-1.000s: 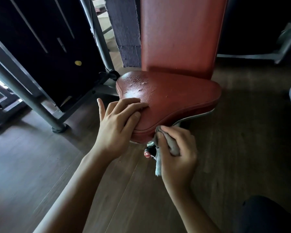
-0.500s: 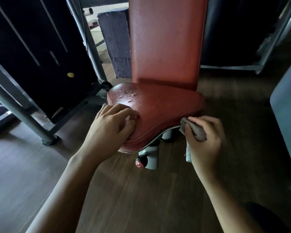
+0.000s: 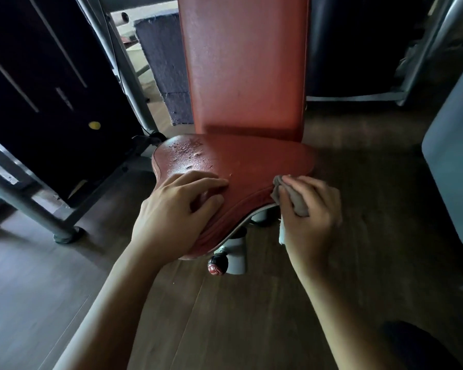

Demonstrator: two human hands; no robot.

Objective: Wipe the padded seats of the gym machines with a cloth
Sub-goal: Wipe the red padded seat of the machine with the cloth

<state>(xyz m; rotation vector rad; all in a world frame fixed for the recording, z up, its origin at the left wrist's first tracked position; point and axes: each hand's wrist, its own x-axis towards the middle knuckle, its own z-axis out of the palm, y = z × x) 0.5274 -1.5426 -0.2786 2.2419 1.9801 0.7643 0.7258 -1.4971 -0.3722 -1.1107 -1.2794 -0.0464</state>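
Observation:
A red padded seat (image 3: 254,161) with an upright red backrest (image 3: 243,65) fills the middle of the view; droplets speckle the seat's far left part. My left hand (image 3: 177,212) rests on the seat's near left corner, fingers bent over the pad. My right hand (image 3: 308,217) grips a bunched grey cloth (image 3: 292,196) against the seat's near right edge. A pale end of the cloth hangs below my palm.
Under the seat are a grey post (image 3: 237,252) and a red-black knob (image 3: 218,265). Grey frame tubes (image 3: 27,206) and a dark weight stack (image 3: 51,89) stand left. A grey padded part (image 3: 455,161) is at the right edge. The floor is dark wood.
My right hand with the cloth has moved from under the seat's front tip rightward and up along the near right edge. My left hand stays on the seat.

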